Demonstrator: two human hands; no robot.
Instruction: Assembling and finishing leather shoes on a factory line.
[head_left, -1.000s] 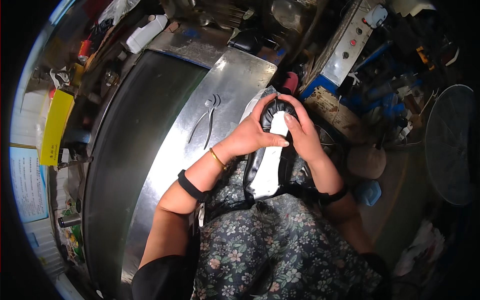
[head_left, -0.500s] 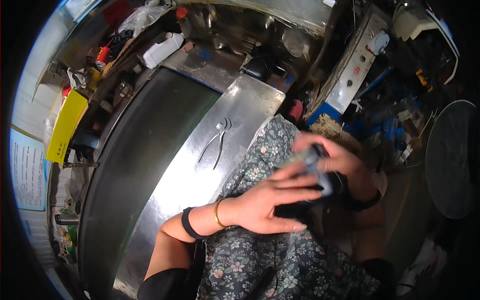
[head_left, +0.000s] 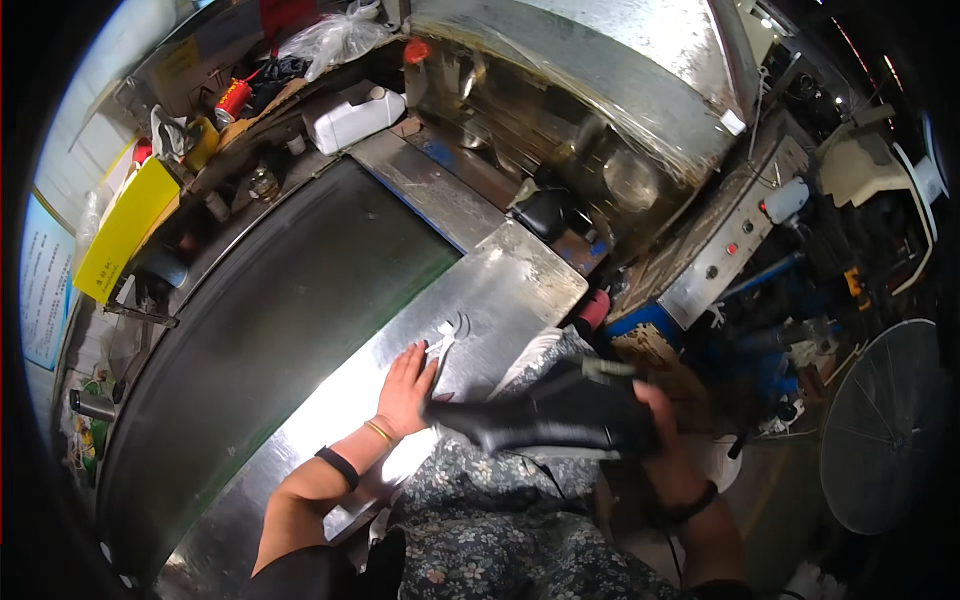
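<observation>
My right hand [head_left: 665, 450] grips one end of a shiny black shoe [head_left: 560, 415], held tilted across my lap and smeared by motion; its narrow end points left. My left hand [head_left: 405, 390] rests fingers outstretched on the metal tabletop [head_left: 340, 410], over the handles of metal pincers [head_left: 446, 332]. The pincers' jaws show past my fingertips, while part of their handles is hidden. Beneath the shoe, a floral apron [head_left: 500, 530] covers my lap.
Along the metal top runs a dark conveyor belt [head_left: 290, 280]. A white plastic jug [head_left: 355, 118] and a yellow box [head_left: 125, 235] stand beyond it. At the far end is a black object [head_left: 550, 212]. A control panel [head_left: 735, 235] and a round fan guard [head_left: 885, 430] are on the right.
My left hand has left the black shoe and moved left onto the pincers. My right hand keeps the shoe, now stretched out lengthwise toward the left. The view has shifted.
</observation>
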